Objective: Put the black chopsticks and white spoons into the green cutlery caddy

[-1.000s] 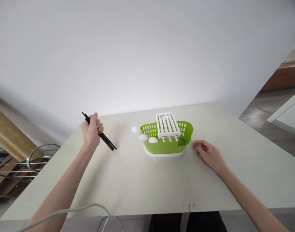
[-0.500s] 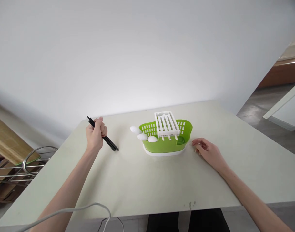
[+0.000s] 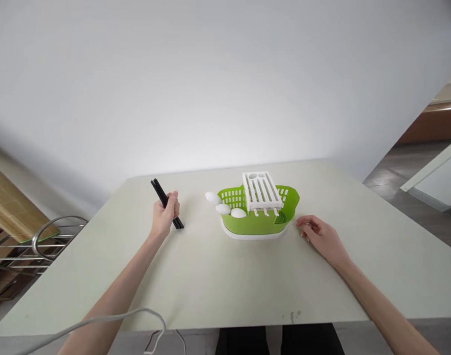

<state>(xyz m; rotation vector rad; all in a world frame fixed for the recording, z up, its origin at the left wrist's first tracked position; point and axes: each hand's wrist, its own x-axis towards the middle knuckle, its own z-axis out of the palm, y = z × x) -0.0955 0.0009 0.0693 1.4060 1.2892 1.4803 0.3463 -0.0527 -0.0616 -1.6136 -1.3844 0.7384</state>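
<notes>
My left hand (image 3: pixel 165 215) is closed around a bundle of black chopsticks (image 3: pixel 161 192), gripping them below their middle. The chopsticks slant, with their upper ends pointing away to the left and their lower ends close to the tabletop. To the right of that hand stands a green basket (image 3: pixel 247 226) with a white base. A white slotted rack (image 3: pixel 263 191) with small hooks sits across its top. Several white spoons (image 3: pixel 223 209) lean out over the basket's left side. My right hand (image 3: pixel 321 241) rests on the table just right of the basket, holding nothing, its fingers loosely bent.
The pale table (image 3: pixel 247 286) meets a white wall at its back. A grey cable (image 3: pixel 114 318) hangs across the front left edge. Left of the table stands a metal rack (image 3: pixel 44 246) beside a bamboo-like board (image 3: pixel 18 202).
My left hand has moved right with the chopsticks, which now stand steeper and show more length above the fist. The view has shifted slightly. My right hand stays by the basket.
</notes>
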